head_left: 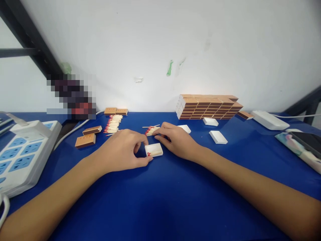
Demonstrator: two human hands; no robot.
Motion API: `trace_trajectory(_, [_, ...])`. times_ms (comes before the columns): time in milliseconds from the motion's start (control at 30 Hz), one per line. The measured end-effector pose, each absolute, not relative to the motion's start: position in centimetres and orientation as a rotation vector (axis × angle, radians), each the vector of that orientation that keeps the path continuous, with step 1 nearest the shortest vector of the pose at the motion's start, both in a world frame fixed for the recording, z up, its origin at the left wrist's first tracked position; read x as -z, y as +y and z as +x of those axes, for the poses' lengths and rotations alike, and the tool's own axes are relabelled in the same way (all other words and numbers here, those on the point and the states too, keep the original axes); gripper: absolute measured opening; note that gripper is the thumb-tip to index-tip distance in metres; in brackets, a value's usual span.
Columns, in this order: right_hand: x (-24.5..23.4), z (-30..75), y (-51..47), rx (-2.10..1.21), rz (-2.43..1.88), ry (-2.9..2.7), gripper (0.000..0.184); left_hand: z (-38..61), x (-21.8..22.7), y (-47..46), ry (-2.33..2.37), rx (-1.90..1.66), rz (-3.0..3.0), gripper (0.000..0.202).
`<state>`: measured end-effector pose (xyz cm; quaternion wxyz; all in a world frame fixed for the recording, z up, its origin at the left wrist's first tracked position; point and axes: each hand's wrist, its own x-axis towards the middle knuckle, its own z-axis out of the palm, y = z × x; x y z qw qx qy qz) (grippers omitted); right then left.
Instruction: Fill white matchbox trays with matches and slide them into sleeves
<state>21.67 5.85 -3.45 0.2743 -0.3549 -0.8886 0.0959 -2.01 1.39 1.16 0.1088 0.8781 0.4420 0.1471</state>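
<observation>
A white matchbox tray (154, 149) with a few red-tipped matches in it lies on the blue table (160, 201). My left hand (122, 150) grips the tray's left end between thumb and fingers. My right hand (175, 139) rests just behind the tray, fingers curled over a small bunch of loose matches (150, 130); whether it pinches any I cannot make out. A larger heap of matches (113, 124) lies further left.
A stack of brown matchboxes (208, 107) stands at the back right by the wall. White empty trays (218, 137) lie near it. Brown sleeves (85, 140) lie left. A white power strip (22, 150) fills the left edge; a phone (306, 142) lies right.
</observation>
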Motion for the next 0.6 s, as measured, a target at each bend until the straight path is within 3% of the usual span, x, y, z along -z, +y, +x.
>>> trace_trajectory(600, [3.64, 21.34, 5.83, -0.25, -1.019, -2.387, 0.024, -2.04, -1.44, 1.3, 1.293, -0.454, 2.618, 0.024])
